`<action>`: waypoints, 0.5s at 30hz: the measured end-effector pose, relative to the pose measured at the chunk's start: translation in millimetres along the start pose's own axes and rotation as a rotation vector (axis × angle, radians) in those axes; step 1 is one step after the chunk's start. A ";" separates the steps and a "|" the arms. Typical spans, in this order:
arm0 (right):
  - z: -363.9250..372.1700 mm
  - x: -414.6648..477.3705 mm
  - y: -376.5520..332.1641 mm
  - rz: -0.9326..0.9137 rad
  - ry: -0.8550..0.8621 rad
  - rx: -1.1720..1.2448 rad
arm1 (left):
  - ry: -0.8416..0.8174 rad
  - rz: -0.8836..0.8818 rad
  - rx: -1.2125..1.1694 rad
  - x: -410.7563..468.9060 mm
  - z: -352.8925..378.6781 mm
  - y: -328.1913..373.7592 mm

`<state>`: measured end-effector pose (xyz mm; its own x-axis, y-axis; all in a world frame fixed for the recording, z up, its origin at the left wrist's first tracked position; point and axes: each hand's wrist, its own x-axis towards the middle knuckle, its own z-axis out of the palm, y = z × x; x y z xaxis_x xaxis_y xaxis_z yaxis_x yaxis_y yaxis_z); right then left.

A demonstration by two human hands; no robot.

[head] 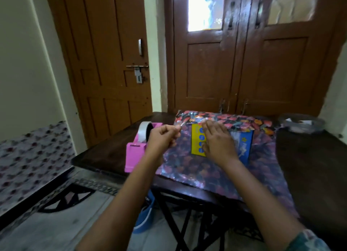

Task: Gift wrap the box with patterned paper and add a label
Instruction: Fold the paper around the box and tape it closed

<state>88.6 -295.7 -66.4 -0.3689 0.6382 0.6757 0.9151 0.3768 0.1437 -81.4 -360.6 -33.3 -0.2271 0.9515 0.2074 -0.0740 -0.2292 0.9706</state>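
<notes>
Taping the flap [234, 120] down.
Left hand [162, 138] pinches what looks like tape [189, 121]; right hand [216, 140] presses flat on the box [243, 143], mid-paper [187, 169] on the surface [309, 156]. Keep the flap taut, then smooth tape across its edge.

The paper [197, 168] was glossy and crinkled, the box [196, 132] printed card. The dispenser [134, 155] was smooth pink plastic, its tape [142, 132] shiny. The table [112, 147] and door [105, 44] were wood; the latch [138, 66], metal.
</notes>
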 end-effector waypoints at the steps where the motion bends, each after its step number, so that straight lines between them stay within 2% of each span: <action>1: 0.8 -0.3 -0.9 -0.004 0.006 0.002 | 0.013 0.014 -0.002 8.3 14.2 -4.5; 7: 5.9 -1.4 1.0 -0.004 0.039 -0.009 | 0.083 0.060 0.040 48.7 60.4 -23.5; 15: 12.9 -3.4 -0.7 0.001 0.073 -0.011 | 0.192 0.071 0.232 67.0 63.6 -31.5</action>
<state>87.2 -289.5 -78.1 -0.3557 0.5881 0.7264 0.9173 0.3684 0.1509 -32.6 -276.6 -42.2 -0.4043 0.8737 0.2704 0.1669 -0.2202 0.9611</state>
